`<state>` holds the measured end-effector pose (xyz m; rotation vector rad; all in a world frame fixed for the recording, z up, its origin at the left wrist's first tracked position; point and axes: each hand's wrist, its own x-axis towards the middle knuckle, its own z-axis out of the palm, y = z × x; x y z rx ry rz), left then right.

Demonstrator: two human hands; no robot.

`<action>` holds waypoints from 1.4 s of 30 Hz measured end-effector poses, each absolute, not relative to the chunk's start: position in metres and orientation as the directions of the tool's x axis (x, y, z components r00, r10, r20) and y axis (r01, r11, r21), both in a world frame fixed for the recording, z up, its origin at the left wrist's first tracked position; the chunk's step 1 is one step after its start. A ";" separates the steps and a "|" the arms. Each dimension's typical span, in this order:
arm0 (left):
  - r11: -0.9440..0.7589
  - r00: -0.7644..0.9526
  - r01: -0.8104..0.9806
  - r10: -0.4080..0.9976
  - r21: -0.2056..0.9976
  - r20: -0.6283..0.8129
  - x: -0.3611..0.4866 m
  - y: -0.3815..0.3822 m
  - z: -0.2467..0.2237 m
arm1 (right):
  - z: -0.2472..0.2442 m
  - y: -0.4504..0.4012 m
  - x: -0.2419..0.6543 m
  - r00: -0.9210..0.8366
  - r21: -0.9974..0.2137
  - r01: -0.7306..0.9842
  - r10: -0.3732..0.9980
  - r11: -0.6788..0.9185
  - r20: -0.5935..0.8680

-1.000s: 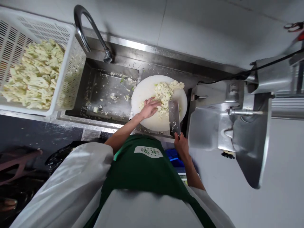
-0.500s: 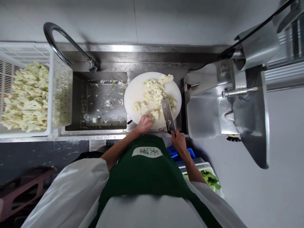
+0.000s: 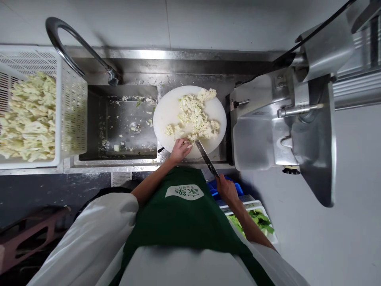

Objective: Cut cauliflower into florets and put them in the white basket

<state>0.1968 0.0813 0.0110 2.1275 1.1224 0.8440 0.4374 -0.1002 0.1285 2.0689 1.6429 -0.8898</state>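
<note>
Cut cauliflower (image 3: 193, 113) lies heaped across the middle and right of a round white cutting board (image 3: 165, 111). My left hand (image 3: 181, 150) is at the board's near edge, its fingers curled on a small piece of cauliflower that they partly cover. In my right hand (image 3: 226, 188) is the handle of a cleaver (image 3: 206, 159). The blade points up and to the left, turned nearly edge-on to me. Its tip is just right of my left fingers, close to the near side of the heap.
On the left, a white basket (image 3: 59, 119) full of cauliflower stands beside a steel sink (image 3: 119, 131) with scraps in it, under a curved faucet (image 3: 74, 35). A steel slicing machine (image 3: 256, 139) borders the board's right. Below are a blue container (image 3: 238, 188) and leafy greens (image 3: 258, 220).
The cleaver has swung left and turned from showing its flat side to nearly edge-on, its tip now near my left fingers. The view has shifted slightly.
</note>
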 end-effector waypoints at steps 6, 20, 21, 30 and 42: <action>-0.489 0.495 0.507 0.839 0.710 0.224 0.194 0.085 0.006 | 0.129 -0.079 0.435 0.044 -0.087 0.986 0.716 -0.145 -0.697; -0.559 0.471 0.463 0.812 0.688 0.343 0.175 0.064 -0.003 | 0.137 -0.029 0.447 -0.053 -0.094 0.995 0.699 -0.020 -0.713; -0.569 0.482 0.459 0.805 0.682 0.347 0.175 0.065 -0.003 | 0.139 -0.032 0.449 -0.059 -0.092 0.996 0.701 -0.010 -0.711; -0.519 0.462 0.449 0.832 0.728 0.308 0.177 0.066 -0.008 | 0.152 -0.040 0.458 -0.112 -0.130 0.991 0.647 0.021 -0.754; -0.248 0.189 0.775 0.969 0.582 0.160 0.161 0.099 0.008 | 0.124 -0.029 0.457 -0.083 -0.189 0.980 0.723 -0.067 -0.685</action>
